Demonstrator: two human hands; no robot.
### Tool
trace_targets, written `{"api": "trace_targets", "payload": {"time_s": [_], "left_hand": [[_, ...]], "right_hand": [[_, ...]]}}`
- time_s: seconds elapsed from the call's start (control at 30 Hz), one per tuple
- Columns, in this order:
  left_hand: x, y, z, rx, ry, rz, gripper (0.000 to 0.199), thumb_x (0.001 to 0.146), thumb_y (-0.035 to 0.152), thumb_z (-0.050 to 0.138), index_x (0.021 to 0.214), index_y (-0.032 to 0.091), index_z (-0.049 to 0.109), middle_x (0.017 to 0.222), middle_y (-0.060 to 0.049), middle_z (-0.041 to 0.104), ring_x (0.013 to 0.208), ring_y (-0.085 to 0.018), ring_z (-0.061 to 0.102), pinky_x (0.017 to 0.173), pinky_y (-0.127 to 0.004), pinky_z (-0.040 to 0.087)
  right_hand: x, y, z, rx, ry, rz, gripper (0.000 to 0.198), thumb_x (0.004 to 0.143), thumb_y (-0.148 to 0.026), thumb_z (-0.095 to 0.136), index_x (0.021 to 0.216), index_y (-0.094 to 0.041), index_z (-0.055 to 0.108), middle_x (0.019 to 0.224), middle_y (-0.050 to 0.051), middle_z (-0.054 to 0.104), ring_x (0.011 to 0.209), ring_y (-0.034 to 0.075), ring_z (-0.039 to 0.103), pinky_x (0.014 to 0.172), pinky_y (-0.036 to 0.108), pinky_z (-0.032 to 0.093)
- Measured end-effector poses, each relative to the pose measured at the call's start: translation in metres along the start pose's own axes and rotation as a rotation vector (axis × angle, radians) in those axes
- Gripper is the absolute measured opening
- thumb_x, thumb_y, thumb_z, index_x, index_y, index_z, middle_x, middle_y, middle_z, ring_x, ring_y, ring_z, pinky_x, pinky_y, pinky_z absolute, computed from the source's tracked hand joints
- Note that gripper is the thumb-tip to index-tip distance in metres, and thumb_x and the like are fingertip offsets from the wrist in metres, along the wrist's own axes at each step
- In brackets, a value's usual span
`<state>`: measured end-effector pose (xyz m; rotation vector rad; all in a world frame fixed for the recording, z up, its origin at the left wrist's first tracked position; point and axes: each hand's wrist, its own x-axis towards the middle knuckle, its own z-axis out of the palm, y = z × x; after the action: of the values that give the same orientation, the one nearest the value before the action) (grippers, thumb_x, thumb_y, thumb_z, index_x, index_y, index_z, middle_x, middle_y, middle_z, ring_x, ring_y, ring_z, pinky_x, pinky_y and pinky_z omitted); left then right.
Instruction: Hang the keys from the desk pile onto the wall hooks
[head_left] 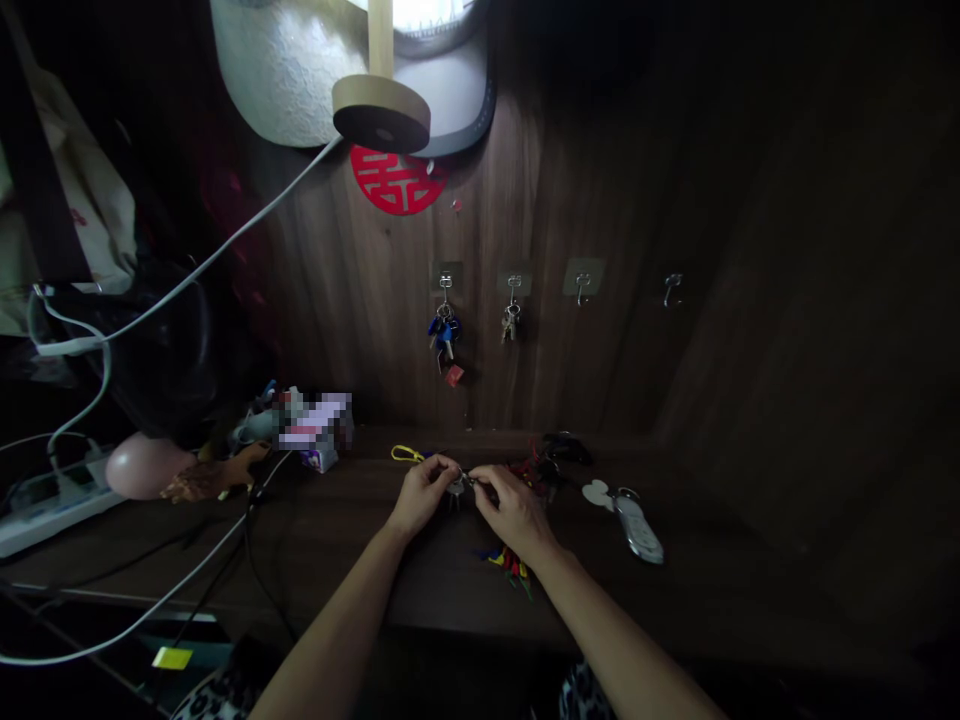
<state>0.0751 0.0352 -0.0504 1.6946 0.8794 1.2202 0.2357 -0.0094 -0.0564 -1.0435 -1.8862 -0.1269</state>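
Note:
Above a dark wooden surface, my left hand (421, 493) and my right hand (512, 503) meet around a small bunch of keys (455, 489). The fingertips of both hands are pinched at its top, where a metal ring seems to be; the exact grip is too small to see. A yellow loop (407, 454) lies just beyond my left hand. Below my right hand is a multicoloured braided cord (510, 568). Dark and red items (551, 465) lie behind my right hand, partly hidden. Farther right rests a silver key fob (637, 525) with a pale round tag (598, 493).
Wall hooks hold blue-headed keys (445, 332) and another key bunch (511, 322); two hooks (583, 288) to their right hold nothing. A lamp (381, 110) hangs above with its white cable (225, 245). On the left are a power strip (56, 510), a pink ball-like object (148, 466) and a box (321, 457).

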Motion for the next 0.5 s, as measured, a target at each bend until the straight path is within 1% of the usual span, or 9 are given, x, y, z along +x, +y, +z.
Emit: {"api": "trace_targets", "payload": {"time_s": [0.17, 0.3, 0.4, 0.5], "left_hand": [[-0.0017, -0.0004, 0.0007, 0.041, -0.113, -0.019, 0.029, 0.077, 0.044, 0.056, 0.074, 0.015, 0.062, 0.072, -0.001, 0.063, 0.069, -0.014, 0.055, 0.069, -0.024, 0.044], [-0.0021, -0.0001, 0.0015, 0.055, -0.167, -0.020, 0.033, 0.077, 0.048, 0.055, 0.075, 0.015, 0.063, 0.072, -0.001, 0.063, 0.070, -0.014, 0.055, 0.069, -0.024, 0.043], [-0.0023, 0.0004, 0.0016, 0.024, -0.190, -0.022, 0.035, 0.077, 0.049, 0.056, 0.073, 0.015, 0.063, 0.070, 0.000, 0.063, 0.068, -0.013, 0.054, 0.069, -0.024, 0.044], [-0.0024, 0.0000, 0.0012, -0.012, -0.200, -0.027, 0.034, 0.077, 0.048, 0.057, 0.072, 0.015, 0.062, 0.069, 0.000, 0.062, 0.068, -0.013, 0.055, 0.068, -0.024, 0.044]], "right_hand": [[0.0008, 0.0026, -0.0004, -0.004, 0.086, 0.046, 0.014, 0.087, -0.016, 0.041, 0.086, -0.022, 0.054, 0.079, 0.003, 0.060, 0.077, 0.017, 0.059, 0.070, 0.028, 0.047], [0.0010, 0.0040, 0.0010, 0.023, 0.075, 0.101, 0.014, 0.088, -0.018, 0.040, 0.087, -0.022, 0.053, 0.080, 0.003, 0.060, 0.076, 0.016, 0.059, 0.071, 0.028, 0.047], [0.0014, 0.0052, 0.0010, -0.011, 0.064, 0.170, 0.013, 0.088, -0.020, 0.041, 0.091, -0.022, 0.054, 0.085, 0.003, 0.060, 0.081, 0.018, 0.058, 0.074, 0.030, 0.047], [0.0021, 0.0075, 0.0002, -0.039, 0.089, 0.189, 0.012, 0.087, -0.021, 0.044, 0.093, -0.023, 0.055, 0.090, 0.004, 0.058, 0.089, 0.020, 0.056, 0.078, 0.033, 0.047]]}}
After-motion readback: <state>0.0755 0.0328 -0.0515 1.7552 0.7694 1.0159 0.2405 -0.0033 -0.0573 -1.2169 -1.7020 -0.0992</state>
